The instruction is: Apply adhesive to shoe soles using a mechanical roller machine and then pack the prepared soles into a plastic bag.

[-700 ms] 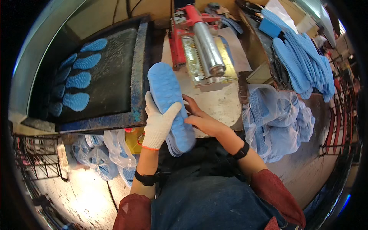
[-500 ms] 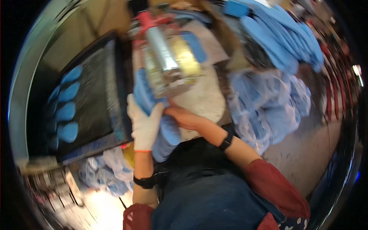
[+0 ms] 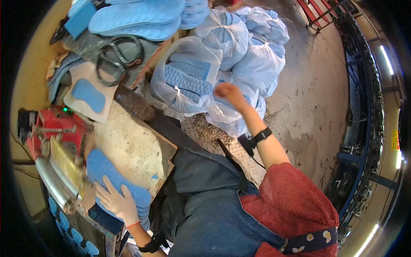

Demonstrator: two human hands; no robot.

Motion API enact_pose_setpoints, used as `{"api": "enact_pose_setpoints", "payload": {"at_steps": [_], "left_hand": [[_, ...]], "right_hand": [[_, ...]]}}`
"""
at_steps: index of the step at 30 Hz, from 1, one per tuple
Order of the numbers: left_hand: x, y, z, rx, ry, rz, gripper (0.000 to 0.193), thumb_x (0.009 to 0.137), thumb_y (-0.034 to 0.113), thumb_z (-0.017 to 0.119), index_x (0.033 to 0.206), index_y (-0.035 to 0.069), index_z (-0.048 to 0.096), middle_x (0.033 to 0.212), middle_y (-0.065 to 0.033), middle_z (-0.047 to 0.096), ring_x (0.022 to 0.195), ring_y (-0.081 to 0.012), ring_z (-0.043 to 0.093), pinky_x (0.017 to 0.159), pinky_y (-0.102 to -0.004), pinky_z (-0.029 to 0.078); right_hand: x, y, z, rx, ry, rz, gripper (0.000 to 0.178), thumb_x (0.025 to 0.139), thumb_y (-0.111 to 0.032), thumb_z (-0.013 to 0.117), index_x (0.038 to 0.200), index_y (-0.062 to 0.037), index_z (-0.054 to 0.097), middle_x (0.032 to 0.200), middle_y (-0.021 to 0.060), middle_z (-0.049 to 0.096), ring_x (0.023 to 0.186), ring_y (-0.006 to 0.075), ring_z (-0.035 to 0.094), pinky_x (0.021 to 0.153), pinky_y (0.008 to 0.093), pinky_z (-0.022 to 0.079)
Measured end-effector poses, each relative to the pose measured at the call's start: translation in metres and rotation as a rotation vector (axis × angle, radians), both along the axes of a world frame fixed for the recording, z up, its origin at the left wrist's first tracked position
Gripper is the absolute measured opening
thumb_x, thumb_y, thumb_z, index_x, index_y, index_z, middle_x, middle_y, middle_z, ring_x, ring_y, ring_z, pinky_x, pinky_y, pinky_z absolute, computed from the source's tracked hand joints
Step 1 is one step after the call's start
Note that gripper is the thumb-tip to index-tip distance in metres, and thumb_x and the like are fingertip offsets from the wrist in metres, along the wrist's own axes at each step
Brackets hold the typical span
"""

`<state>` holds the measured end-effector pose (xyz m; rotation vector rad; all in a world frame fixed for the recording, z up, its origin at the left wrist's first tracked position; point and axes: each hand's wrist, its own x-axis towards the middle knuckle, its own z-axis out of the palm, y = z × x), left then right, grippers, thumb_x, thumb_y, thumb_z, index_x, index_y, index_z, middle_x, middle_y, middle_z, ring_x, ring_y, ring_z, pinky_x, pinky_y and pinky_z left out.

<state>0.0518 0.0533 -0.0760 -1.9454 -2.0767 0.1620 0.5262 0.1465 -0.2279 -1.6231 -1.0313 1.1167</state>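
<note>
Two hands, well apart. Left hand (image 3: 116, 202), in a white knit glove, spread flat on a stack of blue foam insoles (image 3: 112, 180) on the scuffed worktop (image 3: 136, 145), long way running from the red roller machine (image 3: 55, 150) toward the body. Right hand (image 3: 227, 92), bare, curled shut, holding nothing seen, against clear bags (image 3: 201, 77) of bumpy blue insoles.

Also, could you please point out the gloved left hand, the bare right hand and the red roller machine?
left hand (image 3: 116, 201), head view, back of glove.
right hand (image 3: 226, 91), head view, knuckles.
red roller machine (image 3: 55, 128), head view, red housing.
</note>
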Motion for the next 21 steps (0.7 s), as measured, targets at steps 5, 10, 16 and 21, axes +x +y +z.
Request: {"api": "enact_pose_setpoints", "payload": {"at_steps": [5,10,16,21], "left_hand": [[-0.001,0.005,-0.005,-0.026,0.093,-0.038,0.071,0.079,0.018,0.061,0.143,0.012,0.034,0.147,-0.0226,0.028,0.130,-0.0426,0.032,0.106,-0.0497,0.030],[-0.001,0.012,-0.012,-0.023,0.141,-0.085,0.068,0.078,0.015,0.060,0.141,0.010,0.036,0.145,-0.0236,0.030,0.129,-0.0419,0.035,0.103,-0.0497,0.035],[-0.003,0.011,-0.016,-0.072,0.115,-0.027,0.063,0.080,0.014,0.056,0.140,0.009,0.036,0.146,-0.0233,0.028,0.128,-0.0423,0.037,0.096,-0.0525,0.042],[-0.004,0.013,-0.018,-0.077,0.153,-0.021,0.057,0.085,0.016,0.050,0.140,0.009,0.036,0.146,-0.0243,0.027,0.128,-0.0433,0.037,0.096,-0.0533,0.043]], "right_hand": [[0.097,-0.030,-0.144,-0.329,-0.294,-0.077,0.023,0.087,-0.020,0.053,0.094,-0.0021,0.064,0.083,0.0130,0.067,0.076,0.0230,0.065,0.070,0.0338,0.050],[0.037,-0.043,-0.225,-0.320,-0.632,0.239,0.037,0.081,-0.007,0.044,0.116,-0.0081,0.057,0.102,0.0255,0.062,0.093,0.0443,0.059,0.084,0.0495,0.046],[0.049,-0.012,-0.222,-0.225,-0.986,-0.090,0.030,0.082,-0.014,0.055,0.111,-0.0073,0.056,0.110,0.0171,0.059,0.103,0.0363,0.055,0.086,0.0447,0.046],[0.088,-0.002,-0.206,-0.581,-1.060,-0.067,0.042,0.080,-0.033,0.067,0.112,-0.0080,0.056,0.112,0.0122,0.058,0.108,0.0318,0.053,0.087,0.0441,0.045]]}}
